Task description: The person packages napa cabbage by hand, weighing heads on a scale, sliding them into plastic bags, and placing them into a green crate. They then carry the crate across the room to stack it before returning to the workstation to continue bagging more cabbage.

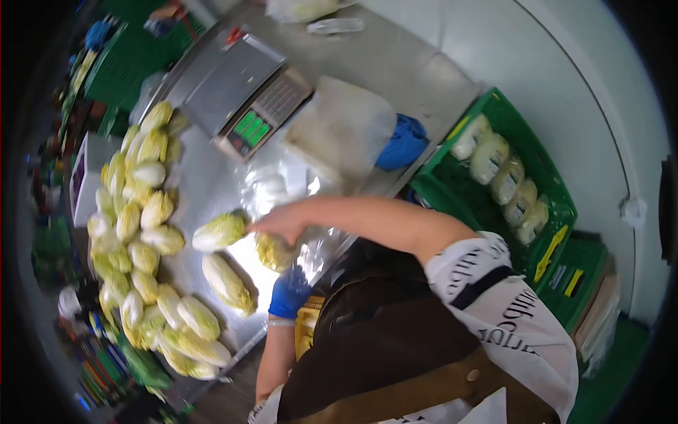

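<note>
My right hand (284, 223) is bare and reaches in from the right, its fingers stretched out and slightly blurred. Their tips meet the leafy end of a napa cabbage (220, 232). Just below that hand lies another napa cabbage (274, 252), beside clear plastic bags (318, 249). In a blue glove, my left hand (289, 294) is at the table's near edge, its fingers closed at the clear plastic under this cabbage; the fingertips are partly hidden. A longer napa cabbage (228, 284) rests to the left of the glove.
Several napa cabbages (144, 251) are heaped along the metal table's left side. A digital scale (263, 112) stands behind, beside a stack of plastic bags (342, 127) and a blue bundle (401, 143). At right, a green crate (558, 185) holds several wrapped cabbages.
</note>
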`<state>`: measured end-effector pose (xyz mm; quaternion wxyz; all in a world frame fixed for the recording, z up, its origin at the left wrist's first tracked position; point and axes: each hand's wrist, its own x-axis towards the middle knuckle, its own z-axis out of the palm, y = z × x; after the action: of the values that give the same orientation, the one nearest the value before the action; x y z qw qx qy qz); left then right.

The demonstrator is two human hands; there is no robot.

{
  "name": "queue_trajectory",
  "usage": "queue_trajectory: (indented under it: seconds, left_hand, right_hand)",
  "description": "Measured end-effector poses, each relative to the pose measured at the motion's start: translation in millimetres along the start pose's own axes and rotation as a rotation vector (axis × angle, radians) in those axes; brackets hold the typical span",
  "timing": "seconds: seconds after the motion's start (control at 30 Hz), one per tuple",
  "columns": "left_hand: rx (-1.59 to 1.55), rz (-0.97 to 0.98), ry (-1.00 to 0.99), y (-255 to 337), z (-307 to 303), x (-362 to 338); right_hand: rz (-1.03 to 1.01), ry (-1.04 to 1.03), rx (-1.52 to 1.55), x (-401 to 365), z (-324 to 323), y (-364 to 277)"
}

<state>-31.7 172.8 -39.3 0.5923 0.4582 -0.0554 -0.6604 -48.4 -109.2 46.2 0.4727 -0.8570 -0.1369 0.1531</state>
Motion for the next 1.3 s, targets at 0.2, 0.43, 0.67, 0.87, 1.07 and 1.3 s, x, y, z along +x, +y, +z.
queue_trajectory:
  seconds: [0.2, 0.43, 0.67, 0.87, 1.07, 1.3]
  left_hand:
    - [0.304, 0.110, 0.308, 28, -3, -23]
    - [0.674, 0.595, 0.464, 111, 134, 6]
    - [1.585, 0.988, -0.021, 94, 317, 64]
    - [1.536, 1.108, -0.653, 49, 405, 110]
    - [1.518, 1.096, -0.726, 42, 402, 117]
    - [1.403, 0.369, -0.423, 35, 251, 156]
  right_hand:
    - [0.018, 0.531, 0.080, 0, 31, 9]
    - [0.327, 1.218, 0.310, -96, 0, -64]
    - [0.785, 1.543, 0.207, -263, -20, -108]
    - [1.075, 1.895, 0.005, -400, 10, -111]
    - [1.305, 1.997, 0.043, -474, 46, -47]
    - [0.898, 1.701, 0.738, -471, 111, 166]
